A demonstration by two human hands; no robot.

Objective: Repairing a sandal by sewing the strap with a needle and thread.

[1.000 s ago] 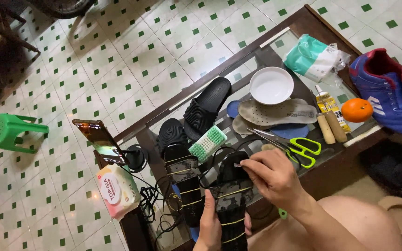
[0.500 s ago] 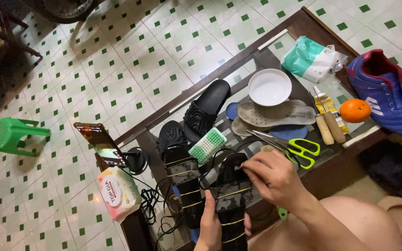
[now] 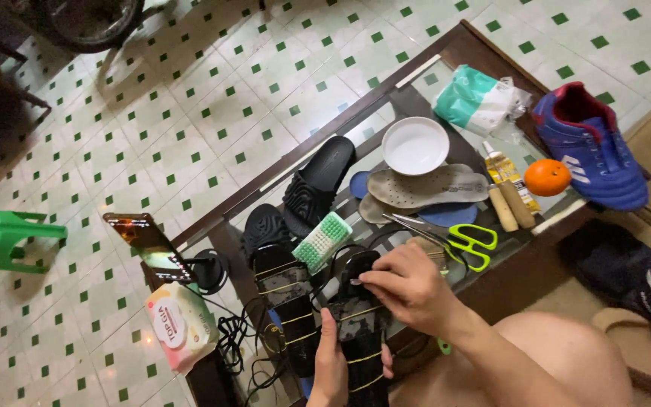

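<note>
A black sandal (image 3: 359, 332), banded with yellowish elastic loops, is grasped by the left grip (image 3: 331, 369) at six o'clock and pinched by the right grip (image 3: 408, 290) at twelve.

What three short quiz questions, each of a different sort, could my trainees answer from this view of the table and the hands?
1. True or false: the scissors have green handles.
2. Which thing lies next to the blue shoe? A) an orange fruit B) a red cup C) a grey book
3. Fill in: the white bowl sits just above the pale ____.

Key
1. True.
2. A: the orange fruit lies beside it.
3. Insole.

Both the left hand and the right hand are on the black shoe wrapped with bands.
</note>
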